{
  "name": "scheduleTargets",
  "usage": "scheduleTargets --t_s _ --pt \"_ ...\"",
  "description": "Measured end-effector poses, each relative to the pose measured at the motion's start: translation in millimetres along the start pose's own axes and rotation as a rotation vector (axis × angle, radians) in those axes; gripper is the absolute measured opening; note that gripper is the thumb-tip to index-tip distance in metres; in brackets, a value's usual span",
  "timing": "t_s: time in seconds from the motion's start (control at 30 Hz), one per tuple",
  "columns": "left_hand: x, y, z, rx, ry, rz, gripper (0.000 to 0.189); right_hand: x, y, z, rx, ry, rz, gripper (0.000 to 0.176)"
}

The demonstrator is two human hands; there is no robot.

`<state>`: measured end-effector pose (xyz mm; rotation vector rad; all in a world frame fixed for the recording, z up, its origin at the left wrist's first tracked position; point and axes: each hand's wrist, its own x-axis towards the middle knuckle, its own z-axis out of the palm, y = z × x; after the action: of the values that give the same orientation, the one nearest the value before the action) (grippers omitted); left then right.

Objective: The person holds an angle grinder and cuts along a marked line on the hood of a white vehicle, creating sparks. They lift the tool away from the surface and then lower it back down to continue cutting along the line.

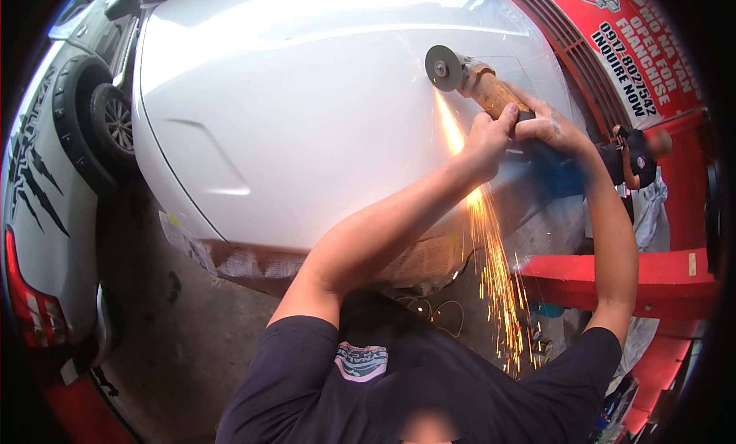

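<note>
An angle grinder point(497, 91) with a worn yellow-brown body is held up over a white car hood point(291, 114). Its thin round disc point(437, 75) points left, and bright sparks point(491, 252) stream from it down past my arms. My left hand point(491, 141) is closed on the grinder's near end, thumb along the body. Beside it, my right hand point(553, 130) wraps around the grinder's rear from the right. Both hands are bare. What the disc touches, if anything, I cannot make out against the pale hood.
Paper masking point(253, 264) hangs along the hood's near edge. At left stands a silver pickup point(38, 160) with a dark wheel point(115, 122). A red beam point(613, 279) crosses the right side, below a red banner point(644, 45). Another person point(638, 157) stands far right. A cable point(445, 314) lies on the floor.
</note>
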<state>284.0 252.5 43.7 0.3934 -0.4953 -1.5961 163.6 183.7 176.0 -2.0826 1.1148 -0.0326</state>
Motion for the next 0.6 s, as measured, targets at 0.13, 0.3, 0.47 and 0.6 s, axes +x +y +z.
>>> scheduleTargets --t_s 0.13,0.3,0.47,0.6 --pt "-2 6 4 0.018 0.005 0.057 0.051 2 -5 1 0.013 -0.004 -0.002 0.111" --pt "2 11 -2 -0.009 -0.017 0.019 0.052 8 -9 1 0.025 0.003 0.029 0.111" --pt "5 16 -5 0.006 0.019 0.005 0.052 18 -6 0 0.021 -0.002 -0.006 0.11" --pt "4 22 -5 0.02 0.036 -0.003 0.052 18 -14 3 0.004 0.026 -0.017 0.111"
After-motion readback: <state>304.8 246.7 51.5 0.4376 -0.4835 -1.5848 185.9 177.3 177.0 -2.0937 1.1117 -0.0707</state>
